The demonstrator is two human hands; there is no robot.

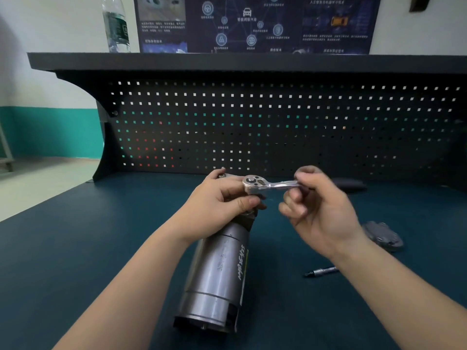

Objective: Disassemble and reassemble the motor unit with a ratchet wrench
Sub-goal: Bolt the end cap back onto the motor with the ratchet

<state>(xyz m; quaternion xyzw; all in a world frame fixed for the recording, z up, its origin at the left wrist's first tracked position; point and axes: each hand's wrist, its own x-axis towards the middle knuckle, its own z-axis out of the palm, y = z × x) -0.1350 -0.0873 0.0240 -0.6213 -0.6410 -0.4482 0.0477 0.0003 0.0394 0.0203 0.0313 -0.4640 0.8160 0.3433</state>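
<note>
A grey metal motor (217, 274) lies on its side on the dark teal surface (75, 261) in front of you, its far end pointing away toward a black pegboard (278, 122). Your left hand (217, 200) curls around that far end, fingers wrapped over the top. Your right hand (321, 210) pinches the shiny handle of a ratchet wrench (270, 184) between thumb and fingers, holding it level, with the wrench's round head sitting just above your left hand's fingers at the motor's end. To the right on the surface lie a grey metal cover (384, 236) and, nearer you, a small pen-like tool (321, 271). A water bottle (116, 24) stands on the shelf above the pegboard.
</note>
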